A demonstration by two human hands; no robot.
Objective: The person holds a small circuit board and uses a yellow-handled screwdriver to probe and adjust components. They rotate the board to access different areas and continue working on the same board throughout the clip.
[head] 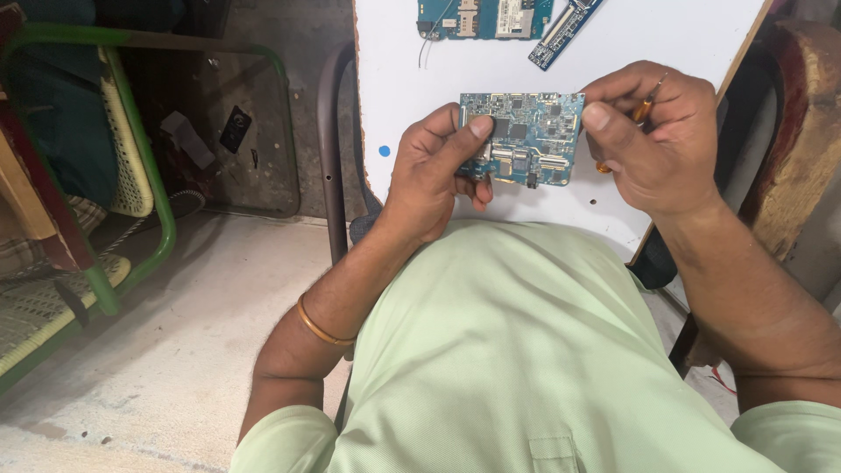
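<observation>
A blue circuit board [526, 136] with small chips and connectors is held up over a white table [412, 61]. My left hand [434, 175] grips its left edge, thumb on the top face. My right hand [657, 131] touches the board's right edge with the thumb and is closed around a small screwdriver [644, 109] with an orange handle, whose metal tip sticks up past the fingers.
Two more blue circuit boards [482, 17] [561, 31] lie at the table's far side. A green-framed woven chair [131, 166] stands on the left over a concrete floor [175, 350]. A wooden block [806, 131] sits at the right.
</observation>
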